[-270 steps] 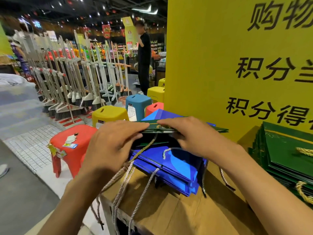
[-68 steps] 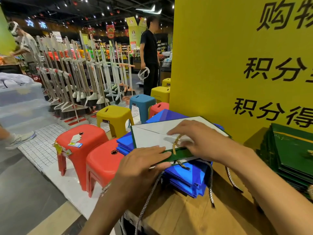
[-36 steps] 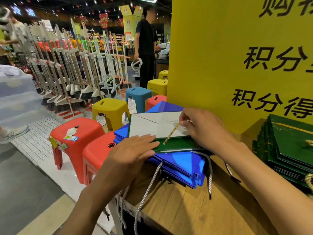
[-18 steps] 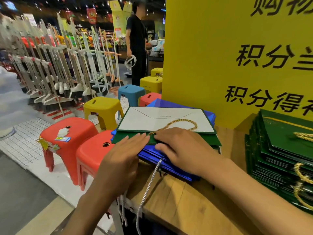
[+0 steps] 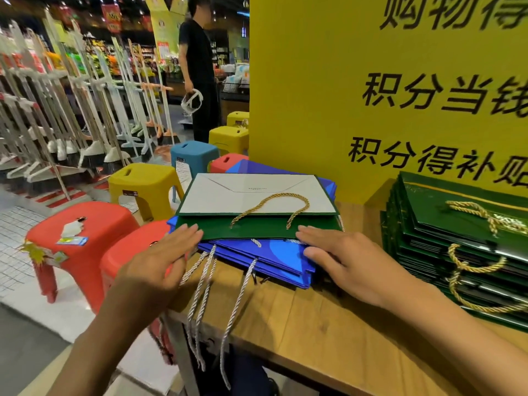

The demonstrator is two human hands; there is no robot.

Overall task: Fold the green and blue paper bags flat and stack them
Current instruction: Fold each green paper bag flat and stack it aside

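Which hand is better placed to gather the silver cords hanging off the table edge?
Probably left. The left hand is right beside the silver cords, fingers straight; the right hand rests on the blue bags, farther from them.

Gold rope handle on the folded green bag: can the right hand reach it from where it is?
Probably yes. The right hand lies flat at the near edge of the green bag, and the gold rope handle lies loose on top just beyond its fingertips, with nothing covering it.
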